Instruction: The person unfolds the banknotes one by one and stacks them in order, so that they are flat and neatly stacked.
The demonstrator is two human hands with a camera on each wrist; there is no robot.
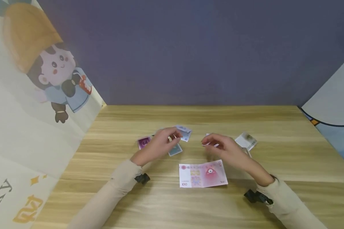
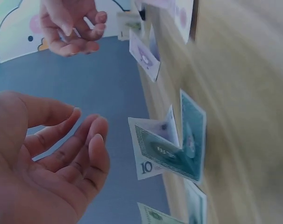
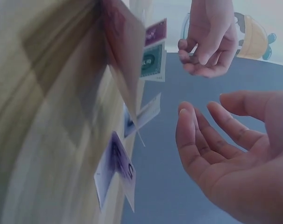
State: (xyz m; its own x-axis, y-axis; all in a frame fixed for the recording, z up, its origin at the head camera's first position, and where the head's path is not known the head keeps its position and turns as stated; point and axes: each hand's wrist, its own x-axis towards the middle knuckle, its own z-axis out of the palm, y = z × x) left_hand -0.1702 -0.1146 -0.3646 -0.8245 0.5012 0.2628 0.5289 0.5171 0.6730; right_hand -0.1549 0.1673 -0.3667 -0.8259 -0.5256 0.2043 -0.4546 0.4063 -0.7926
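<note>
A pink 100 banknote (image 1: 203,174) lies on the table between the forearms, with a crease across it. My left hand (image 1: 161,143) hovers over several notes on the left, fingers loosely bent and holding nothing. About it are a purple note (image 1: 143,143), a folded teal note (image 1: 175,150) and a bluish 10 note (image 1: 185,134). Likewise bare of any note, my right hand (image 1: 226,148) is above the table on the right. A folded purple 5 note (image 3: 116,170) stands under it, mostly hidden in the head view. A pale note (image 1: 246,141) lies beyond that wrist.
The wooden table (image 1: 126,197) meets a dark blue-grey panel (image 1: 200,57) at its back edge. A wall with a cartoon figure (image 1: 58,68) rises on the left. Several notes stand up in folds, as the green note (image 2: 155,214) shows.
</note>
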